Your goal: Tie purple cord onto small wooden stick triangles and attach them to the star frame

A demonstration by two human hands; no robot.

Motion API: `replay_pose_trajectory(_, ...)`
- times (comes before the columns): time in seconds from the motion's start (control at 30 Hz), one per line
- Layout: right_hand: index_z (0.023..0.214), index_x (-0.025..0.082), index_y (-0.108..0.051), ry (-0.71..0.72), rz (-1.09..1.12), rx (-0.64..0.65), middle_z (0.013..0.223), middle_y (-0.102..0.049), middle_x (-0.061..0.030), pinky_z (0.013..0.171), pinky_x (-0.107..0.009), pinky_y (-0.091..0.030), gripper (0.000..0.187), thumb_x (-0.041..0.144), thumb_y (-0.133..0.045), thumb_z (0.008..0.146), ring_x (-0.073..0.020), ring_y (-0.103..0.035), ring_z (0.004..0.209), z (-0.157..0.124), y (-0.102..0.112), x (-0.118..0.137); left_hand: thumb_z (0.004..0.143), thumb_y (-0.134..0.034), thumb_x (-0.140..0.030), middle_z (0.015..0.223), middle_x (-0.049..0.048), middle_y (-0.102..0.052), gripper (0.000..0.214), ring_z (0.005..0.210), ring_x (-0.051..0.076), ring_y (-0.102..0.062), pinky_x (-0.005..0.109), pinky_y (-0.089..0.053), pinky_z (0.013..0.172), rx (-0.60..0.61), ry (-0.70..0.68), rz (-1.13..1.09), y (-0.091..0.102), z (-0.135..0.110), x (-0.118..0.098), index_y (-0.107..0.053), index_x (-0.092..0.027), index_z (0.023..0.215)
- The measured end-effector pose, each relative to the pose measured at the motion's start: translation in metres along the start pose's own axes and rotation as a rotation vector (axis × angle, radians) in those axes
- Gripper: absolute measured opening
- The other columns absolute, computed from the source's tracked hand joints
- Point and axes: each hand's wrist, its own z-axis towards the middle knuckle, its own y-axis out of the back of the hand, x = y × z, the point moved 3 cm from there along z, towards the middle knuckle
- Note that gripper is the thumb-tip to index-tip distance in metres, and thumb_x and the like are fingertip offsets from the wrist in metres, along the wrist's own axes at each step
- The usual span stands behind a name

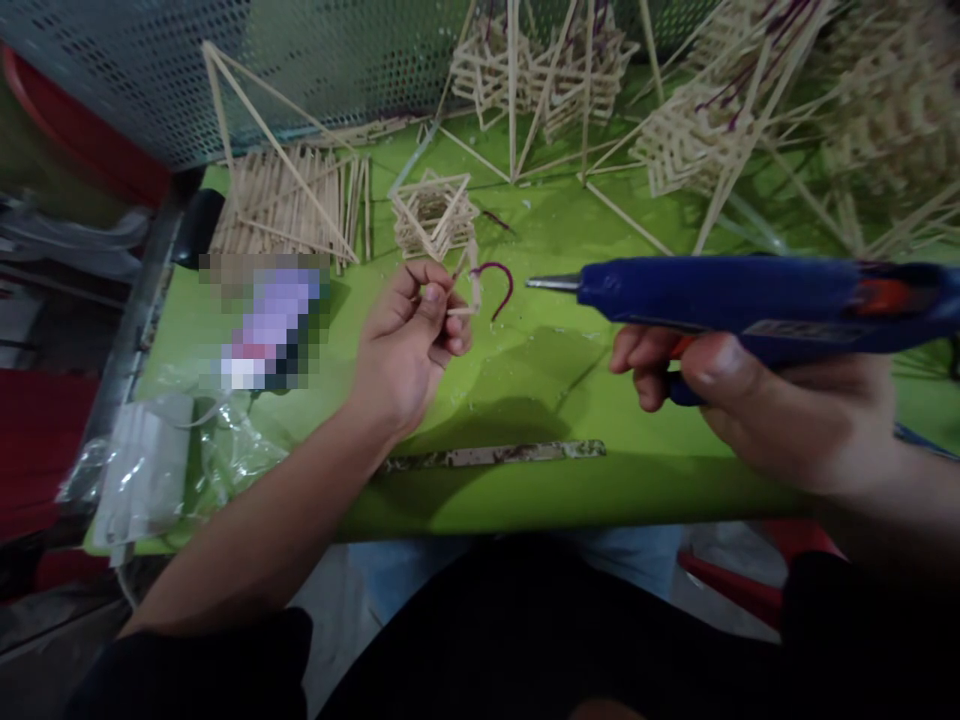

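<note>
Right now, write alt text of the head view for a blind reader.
The right hand holds a blue glue gun, its nozzle pointing toward a small stick piece with dark red cord in the left hand, above a green table bearing stick structures.

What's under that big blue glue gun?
Under the blue glue gun is the right hand holding it, and lower down the green table. The gun and hand cover part of the table, so I can't see whether anything lies there.
</note>
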Motion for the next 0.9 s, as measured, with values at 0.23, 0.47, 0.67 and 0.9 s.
replay_pose_trajectory(0.23,0.092,0.025,-0.089,0.063,0.137,-0.109,0.091,-0.083,-0.0078,0.049,-0.037,-0.053,0.028,0.051,-0.092,0.104,-0.0219,-0.072,0.067,0.013,-0.003,-0.005,0.093,-0.104,-0.051,0.077,-0.0017,-0.062,0.043,0.066,0.014,-0.063,0.026,-0.056,0.061,0.094,-0.066,0.089,0.002,0.002,0.002,-0.073,-0.023,0.101)
replay_pose_trajectory(0.47,0.094,0.028,-0.088,0.129,0.144,-0.124,0.094,-0.084,-0.0061,0.045,-0.036,-0.048,0.022,0.047,-0.091,0.106,-0.021,-0.071,0.064,0.009,-0.005,-0.003,0.091,-0.104,-0.059,0.078,0.0015,-0.074,0.046,0.063,0.016,-0.07,0.03,-0.061,0.059,0.129,-0.271,0.331,-0.003,-0.004,-0.006,-0.078,-0.023,0.105)
replay_pose_trajectory(0.67,0.1,0.029,-0.088,0.171,0.095,-0.101,0.098,-0.086,-0.0055,0.049,-0.037,-0.055,0.022,0.05,-0.09,0.106,-0.0214,-0.074,0.067,0.01,-0.004,-0.003,0.102,-0.093,-0.063,0.067,-0.001,-0.073,0.043,0.052,0.012,-0.064,0.027,-0.05,0.047,-0.069,-0.435,0.542,-0.005,-0.007,-0.018,-0.076,-0.024,0.094)
replay_pose_trajectory(0.9,0.114,0.031,-0.09,0.173,-0.142,-0.011,0.113,-0.09,-0.0064,0.066,-0.041,-0.068,0.018,0.048,-0.089,0.108,-0.025,-0.082,0.082,0.005,-0.003,-0.008,0.111,-0.088,-0.051,0.061,-0.0033,-0.071,0.035,0.046,0.008,-0.062,0.025,-0.04,0.041,-0.104,-0.543,0.517,0.001,-0.006,-0.024,-0.08,-0.023,0.092)
